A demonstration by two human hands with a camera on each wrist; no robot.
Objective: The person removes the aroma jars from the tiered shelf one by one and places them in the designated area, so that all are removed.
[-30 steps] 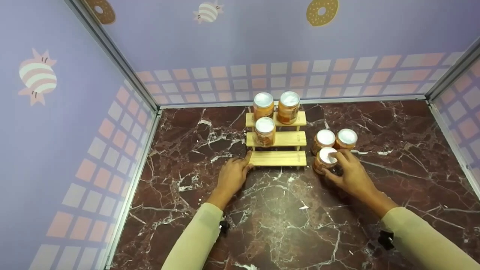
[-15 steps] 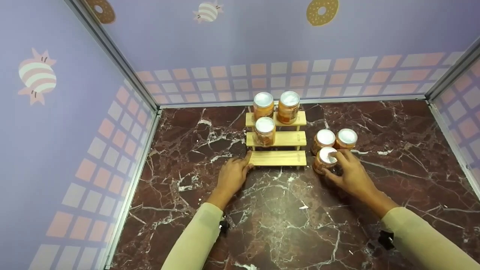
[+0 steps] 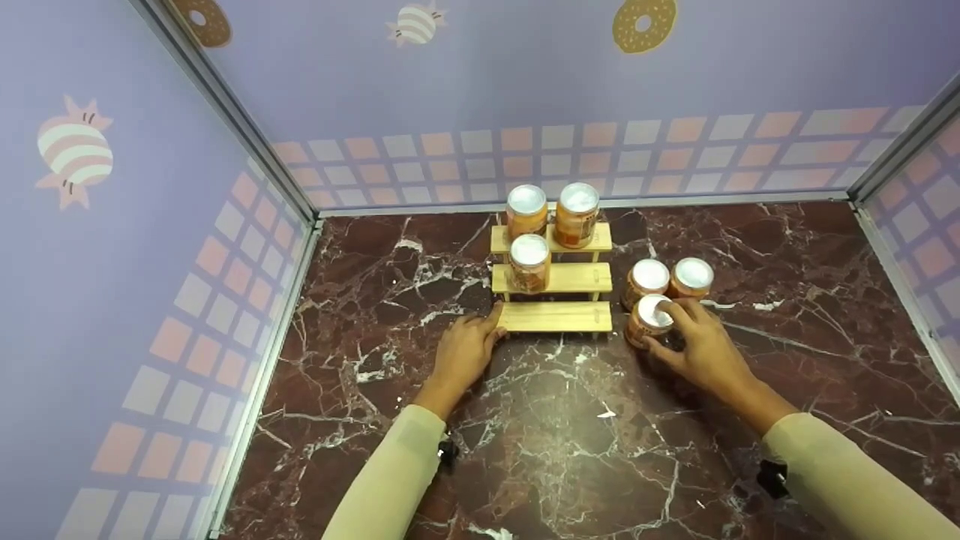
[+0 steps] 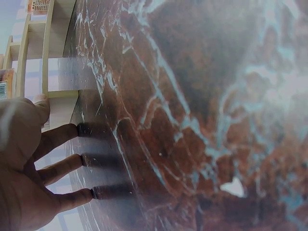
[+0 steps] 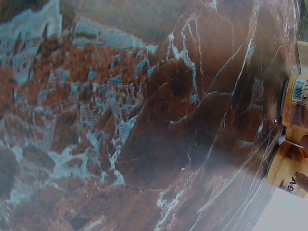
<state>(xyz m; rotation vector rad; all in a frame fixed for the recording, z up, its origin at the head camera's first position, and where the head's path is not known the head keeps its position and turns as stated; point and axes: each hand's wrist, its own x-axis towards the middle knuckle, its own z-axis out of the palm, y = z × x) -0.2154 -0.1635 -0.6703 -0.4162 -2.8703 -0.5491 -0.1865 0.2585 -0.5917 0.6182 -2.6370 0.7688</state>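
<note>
My left hand holds the left end of the lowest step of a three-step wooden rack, thumb at its front edge. In the left wrist view, several fingers of that hand reach down to the tabletop. My right hand pinches an orange jar with a whitish lid, standing right of the rack. Two similar jars, one left and one right, stand just behind it. Part of the held jar shows at the right wrist view's edge.
Two jars stand on the rack's top step, one left and one right. Another jar stands at the left of the middle step. The dark red marbled table meets patterned purple walls behind and at both sides.
</note>
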